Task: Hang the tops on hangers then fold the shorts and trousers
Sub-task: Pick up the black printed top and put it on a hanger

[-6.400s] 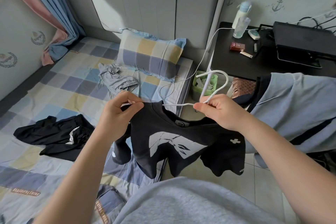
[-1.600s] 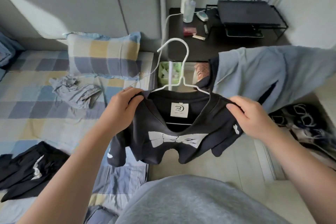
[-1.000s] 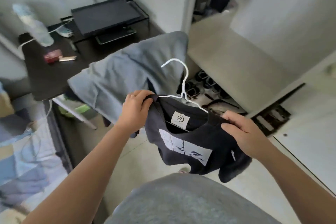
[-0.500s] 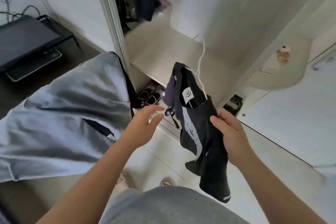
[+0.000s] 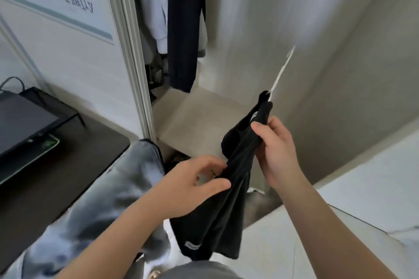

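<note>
A black top (image 5: 217, 217) hangs on a white hanger (image 5: 280, 76), seen edge-on in front of an open wardrobe. My right hand (image 5: 275, 152) grips the top near its shoulder, just below the hanger's neck. My left hand (image 5: 192, 181) pinches the black cloth lower down at its left edge. The hanger's hook points up and right, blurred against the wardrobe's inner wall. The shoulders of the hanger are hidden inside the top.
Dark and pale clothes (image 5: 181, 29) hang inside the wardrobe above a beige shelf (image 5: 199, 124). The wardrobe's door frame (image 5: 131, 47) stands at the left. A light-blue garment (image 5: 108, 199) drapes over a dark table (image 5: 45, 179) carrying a black device (image 5: 20, 120).
I have turned from the bed to the wardrobe. The top on its hanger moved up toward the wardrobe opening, and my left hand, free half a second ago, now pinches the cloth.
</note>
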`<state>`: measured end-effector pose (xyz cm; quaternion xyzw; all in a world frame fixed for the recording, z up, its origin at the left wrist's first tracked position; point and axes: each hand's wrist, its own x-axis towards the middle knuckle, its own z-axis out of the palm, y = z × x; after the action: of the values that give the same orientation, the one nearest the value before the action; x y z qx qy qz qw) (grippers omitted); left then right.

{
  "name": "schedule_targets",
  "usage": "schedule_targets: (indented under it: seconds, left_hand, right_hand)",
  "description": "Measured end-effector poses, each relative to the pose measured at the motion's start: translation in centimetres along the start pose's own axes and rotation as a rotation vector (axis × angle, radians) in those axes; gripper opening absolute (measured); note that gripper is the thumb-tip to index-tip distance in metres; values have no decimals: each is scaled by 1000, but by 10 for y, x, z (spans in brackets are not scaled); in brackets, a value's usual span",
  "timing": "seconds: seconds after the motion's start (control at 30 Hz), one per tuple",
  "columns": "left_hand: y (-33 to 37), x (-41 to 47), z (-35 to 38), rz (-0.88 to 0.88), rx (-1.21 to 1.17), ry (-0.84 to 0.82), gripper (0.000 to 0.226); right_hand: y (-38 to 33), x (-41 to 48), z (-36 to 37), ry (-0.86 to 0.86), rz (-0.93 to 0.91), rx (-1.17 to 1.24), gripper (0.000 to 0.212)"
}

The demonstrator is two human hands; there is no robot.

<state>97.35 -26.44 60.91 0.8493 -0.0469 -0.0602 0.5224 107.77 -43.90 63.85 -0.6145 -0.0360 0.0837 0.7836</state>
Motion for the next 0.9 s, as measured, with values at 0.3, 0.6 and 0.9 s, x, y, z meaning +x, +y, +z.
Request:
schedule_targets:
  seconds: [0.3,0.6,0.9]
  left_hand:
    - [20,61,-86,136,260,115,13]
    - [80,156,-183,293,460,354,25]
    - [211,239,-271,502,708,536,25]
  right_hand:
    - [-68,83,80,100,-289,-167,15]
    - [-169,193,123,-61,-553,-179,15]
    - [-333,280,150,-132,-908,-261,19]
